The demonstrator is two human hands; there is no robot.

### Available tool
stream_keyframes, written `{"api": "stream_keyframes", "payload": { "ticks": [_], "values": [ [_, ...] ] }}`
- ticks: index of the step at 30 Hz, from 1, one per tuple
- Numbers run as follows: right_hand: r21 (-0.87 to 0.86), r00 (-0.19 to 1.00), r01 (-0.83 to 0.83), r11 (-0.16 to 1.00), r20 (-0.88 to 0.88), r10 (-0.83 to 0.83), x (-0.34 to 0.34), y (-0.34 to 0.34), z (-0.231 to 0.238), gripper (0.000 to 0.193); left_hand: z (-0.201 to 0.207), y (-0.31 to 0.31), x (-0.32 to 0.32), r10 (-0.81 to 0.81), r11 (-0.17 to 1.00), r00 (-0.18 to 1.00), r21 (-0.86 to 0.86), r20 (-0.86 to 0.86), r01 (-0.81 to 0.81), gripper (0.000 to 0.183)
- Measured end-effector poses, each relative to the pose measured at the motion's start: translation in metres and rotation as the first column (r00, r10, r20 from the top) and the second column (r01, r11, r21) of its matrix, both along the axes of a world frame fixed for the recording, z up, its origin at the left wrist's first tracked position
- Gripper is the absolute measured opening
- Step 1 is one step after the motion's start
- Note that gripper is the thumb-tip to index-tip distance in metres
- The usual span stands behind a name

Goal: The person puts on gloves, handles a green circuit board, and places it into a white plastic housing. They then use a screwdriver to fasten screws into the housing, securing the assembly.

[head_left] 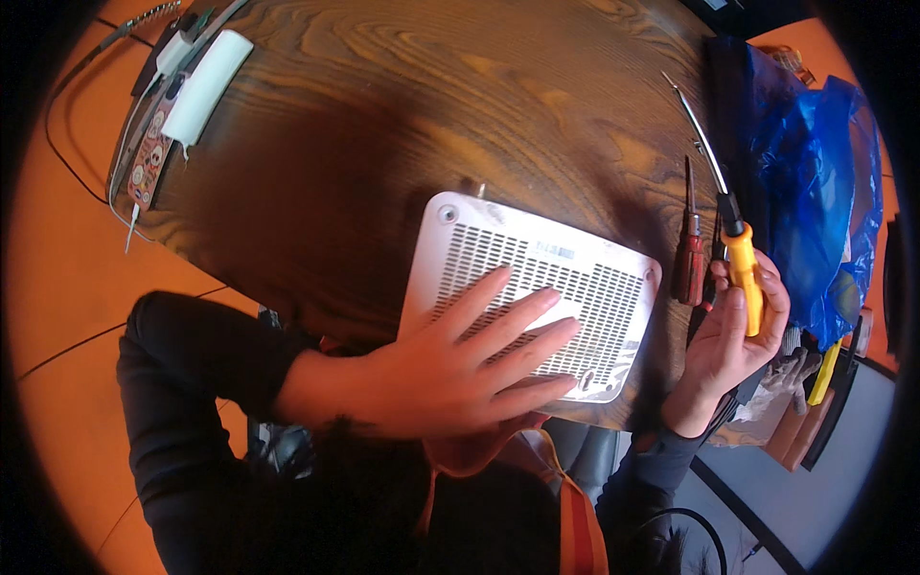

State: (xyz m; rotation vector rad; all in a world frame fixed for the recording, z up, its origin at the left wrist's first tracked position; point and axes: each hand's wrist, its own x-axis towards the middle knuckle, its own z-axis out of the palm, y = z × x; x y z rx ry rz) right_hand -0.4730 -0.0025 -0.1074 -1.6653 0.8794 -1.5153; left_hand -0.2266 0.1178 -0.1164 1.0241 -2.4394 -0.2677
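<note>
A white plastic device casing (613, 278) with a slotted vent grille lies on the wooden table, close to my body. Screw holes show in its corners, and a small metal connector (481, 191) juts from its far edge. My left hand (489, 350) rests flat across the grille, fingers spread. Off to the right, my right hand (738, 331) is wrapped round the yellow handle of a screwdriver (743, 268). Its long metal shaft points away from me, up and to the left, apart from the casing. Beside it lies a second screwdriver with a red handle (689, 268).
Blue plastic bags (805, 172) lie along the right table edge. Below them are a grey glove (788, 379) and a yellow-handled tool (824, 374). At the far left sit a white power bank or adapter-like block (208, 86), a sticker-covered strip (150, 158) and cables.
</note>
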Motion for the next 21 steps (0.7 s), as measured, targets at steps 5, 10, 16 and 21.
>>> {"api": "stream_keyframes", "payload": {
  "ticks": [5, 10, 16, 21],
  "values": [
    [-0.05, 0.998, -0.015, 0.999, 0.058, 0.018, -0.009, 0.007, 0.015, 0.033, -0.01, -0.001, 0.005, -0.056, 0.994, 0.98, -0.077, 0.191, 0.072, 0.055],
    [-0.008, 0.999, 0.022, 1.0, -0.036, -0.022, 0.007, 0.023, 0.047, 0.043, -0.011, -0.004, 0.004, -0.069, 0.987, 0.967, -0.127, 0.246, 0.102, 0.054],
    [-0.134, 0.991, -0.064, 0.989, -0.127, 0.047, 0.042, 0.018, 0.069, 0.027, -0.019, -0.003, 0.005, -0.067, 0.972, 0.957, -0.197, 0.283, 0.126, 0.055],
    [-0.6, 0.69, -0.005, 0.8, -0.581, -0.432, 0.063, 0.03, 0.069, 0.058, -0.024, 0.001, -0.001, -0.03, 0.983, 0.993, -0.179, 0.113, 0.05, 0.044]
  ]
}}
